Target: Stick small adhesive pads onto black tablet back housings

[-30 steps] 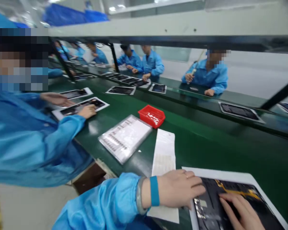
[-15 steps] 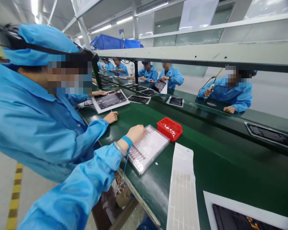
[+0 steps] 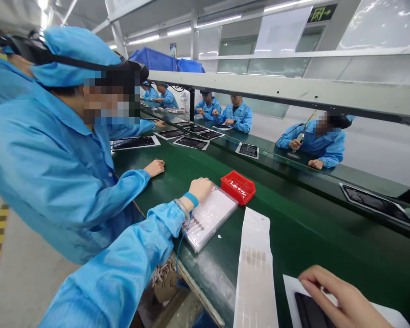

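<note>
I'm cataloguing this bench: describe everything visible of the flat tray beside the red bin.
The flat rectangular tray looks like clear plastic over white. Small dark parts, round-ended with thin stems, line its near left side. It lies flat, askew, on the green worktop, beside the red bin. The left hand covers its far left part; the fingertips are hidden, so contact is unclear.

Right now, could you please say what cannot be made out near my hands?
Head view: whether the left hand holds anything; its back hides the fingertips.
Head view: much of the nearest dark panel; the right hand and bottom edge hide it.
Head view: what the white pieces in the red bin are; too small.
</note>
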Demonstrator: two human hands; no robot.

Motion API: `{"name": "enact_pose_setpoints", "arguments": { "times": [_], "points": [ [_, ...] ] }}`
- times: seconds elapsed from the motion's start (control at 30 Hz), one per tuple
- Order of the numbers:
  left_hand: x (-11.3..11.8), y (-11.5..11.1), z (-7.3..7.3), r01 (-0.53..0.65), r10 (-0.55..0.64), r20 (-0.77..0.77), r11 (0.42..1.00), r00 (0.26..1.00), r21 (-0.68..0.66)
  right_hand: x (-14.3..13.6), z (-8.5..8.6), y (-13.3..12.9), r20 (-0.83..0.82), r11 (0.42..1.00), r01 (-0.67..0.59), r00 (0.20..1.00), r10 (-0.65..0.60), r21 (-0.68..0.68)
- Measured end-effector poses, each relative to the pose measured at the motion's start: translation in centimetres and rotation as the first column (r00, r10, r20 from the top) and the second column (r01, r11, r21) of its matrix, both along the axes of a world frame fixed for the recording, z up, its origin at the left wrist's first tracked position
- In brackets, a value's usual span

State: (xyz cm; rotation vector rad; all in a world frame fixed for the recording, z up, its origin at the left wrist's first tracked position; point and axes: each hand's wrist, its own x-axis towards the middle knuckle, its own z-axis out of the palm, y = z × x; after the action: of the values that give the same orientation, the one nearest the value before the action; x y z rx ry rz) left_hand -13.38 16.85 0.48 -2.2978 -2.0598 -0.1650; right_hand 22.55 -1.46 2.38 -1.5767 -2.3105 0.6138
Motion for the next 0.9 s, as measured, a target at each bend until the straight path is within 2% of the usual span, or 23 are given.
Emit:
{"name": "enact_pose_setpoints", "arguments": {
  "times": [0.07,0.17,0.3,0.43,0.53,0.7,0.8,0.9],
  "points": [
    [-0.4,-0.8,0.6,-0.025,0.025,0.014,1.000,1.000,0.010,-2.7,1.0,1.2,0.011,0.998,-0.033,0.999,0.034,-0.057],
    [-1.0,-2.2,1.1,-0.049,0.049,0.036,0.999,0.998,0.016,-6.7,1.4,3.3,-0.004,0.993,-0.072,0.997,0.072,-0.093],
    [-1.1,-3.7,1.3,-0.042,0.041,0.053,0.999,0.998,0.018,-11.5,0.5,6.3,-0.189,0.977,-0.126,0.978,0.092,-0.174],
    [-0.6,-3.0,0.6,-0.006,0.006,0.059,1.000,0.998,-0.006,-14.8,-1.0,8.5,-0.315,0.963,-0.167,0.944,0.095,-0.211],
    [0.1,-1.1,-0.2,0.041,-0.040,0.066,0.999,0.997,-0.017,-15.6,-1.7,8.9,-0.309,0.960,-0.191,0.943,0.122,-0.203],
    [1.6,2.7,-1.1,0.106,-0.099,0.085,0.991,0.991,-0.084,-14.6,-1.8,8.7,-0.267,0.957,-0.185,0.956,0.123,-0.221],
    [2.3,4.6,-1.0,0.111,-0.096,0.119,0.985,0.988,-0.132,-13.5,-1.8,9.0,-0.259,0.954,-0.177,0.959,0.113,-0.242],
    [2.7,5.7,-0.3,0.128,-0.105,0.185,0.985,0.977,-0.113,-12.5,-2.3,9.8,-0.263,0.952,-0.166,0.960,0.096,-0.257]
  ]
}}
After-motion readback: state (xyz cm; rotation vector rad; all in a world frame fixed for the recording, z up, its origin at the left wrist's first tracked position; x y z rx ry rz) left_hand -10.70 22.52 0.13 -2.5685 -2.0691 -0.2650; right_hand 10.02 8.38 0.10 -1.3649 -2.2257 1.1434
